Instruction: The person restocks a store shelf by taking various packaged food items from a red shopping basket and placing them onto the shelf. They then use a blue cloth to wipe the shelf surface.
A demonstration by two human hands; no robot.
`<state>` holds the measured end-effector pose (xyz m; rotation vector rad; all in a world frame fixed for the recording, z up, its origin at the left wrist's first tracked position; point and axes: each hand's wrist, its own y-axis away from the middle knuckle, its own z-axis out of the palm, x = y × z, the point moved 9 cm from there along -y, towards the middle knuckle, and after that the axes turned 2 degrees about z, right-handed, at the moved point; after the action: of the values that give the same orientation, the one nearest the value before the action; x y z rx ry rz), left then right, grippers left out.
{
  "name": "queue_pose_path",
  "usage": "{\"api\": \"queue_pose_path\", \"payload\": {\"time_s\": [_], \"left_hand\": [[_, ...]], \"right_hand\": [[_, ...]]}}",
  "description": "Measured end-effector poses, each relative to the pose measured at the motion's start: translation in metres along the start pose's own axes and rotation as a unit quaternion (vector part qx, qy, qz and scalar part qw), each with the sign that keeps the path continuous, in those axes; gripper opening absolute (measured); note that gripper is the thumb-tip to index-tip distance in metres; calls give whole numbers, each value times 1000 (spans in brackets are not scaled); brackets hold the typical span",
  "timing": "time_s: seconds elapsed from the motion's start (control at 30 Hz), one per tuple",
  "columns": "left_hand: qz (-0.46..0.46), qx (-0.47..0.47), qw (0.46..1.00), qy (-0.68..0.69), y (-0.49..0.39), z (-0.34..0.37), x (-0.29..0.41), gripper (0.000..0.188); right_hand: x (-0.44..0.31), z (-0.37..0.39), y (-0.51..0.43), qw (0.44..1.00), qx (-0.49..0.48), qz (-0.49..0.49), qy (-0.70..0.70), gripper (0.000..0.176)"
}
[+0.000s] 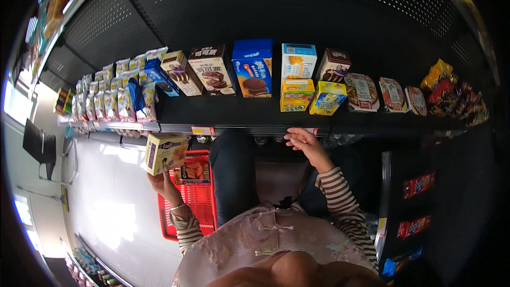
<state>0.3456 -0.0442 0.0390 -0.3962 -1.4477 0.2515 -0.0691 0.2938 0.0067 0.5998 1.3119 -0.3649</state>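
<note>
My left hand [162,185] grips a pale yellow and purple Franzzi biscuit box [166,153] by its lower end. The box is held tilted above the far end of a red plastic shopping basket [163,217]. Packaged goods [195,172] lie inside that basket. Just in front of the black shelf [223,113], my right hand [308,147] is empty, its fingers loosely apart near the front edge. Beyond it stand two small yellow boxes [297,95] and a white and blue Franzzi box [299,61].
Brown, cream and blue boxes [253,69] stand along the shelf. Several snack bags [111,101] fill its left side. Flat food packs [362,93] and loose bagged sweets [458,97] are on the right. A side shelf [384,199] rises at my right; a black chair [40,147] stands far left.
</note>
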Motion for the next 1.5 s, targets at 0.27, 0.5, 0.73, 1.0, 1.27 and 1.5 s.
{"api": "queue_pose_path", "payload": {"time_s": [0.27,0.5,0.73,1.0,1.27,1.5], "left_hand": [[17,-261,958,120,-9,195,62,48],[-7,-420,896,143,0,319,48,56],[3,-455,883,113,11,353,15,58],[-46,-467,880,77,20,354,-21,56],[-7,-491,871,-7,25,354,-28,52],[-9,-494,869,16,28,354,-32,53]], "right_hand": [[-1,23,-1,998,-64,-27,7,45],[2,29,-14,997,-52,-56,0,72],[7,37,-32,998,-34,-50,-9,86],[18,48,-52,998,-9,-51,-33,93],[27,62,-64,998,-16,-25,-53,89],[21,60,-65,996,42,-22,-76,88]]}}
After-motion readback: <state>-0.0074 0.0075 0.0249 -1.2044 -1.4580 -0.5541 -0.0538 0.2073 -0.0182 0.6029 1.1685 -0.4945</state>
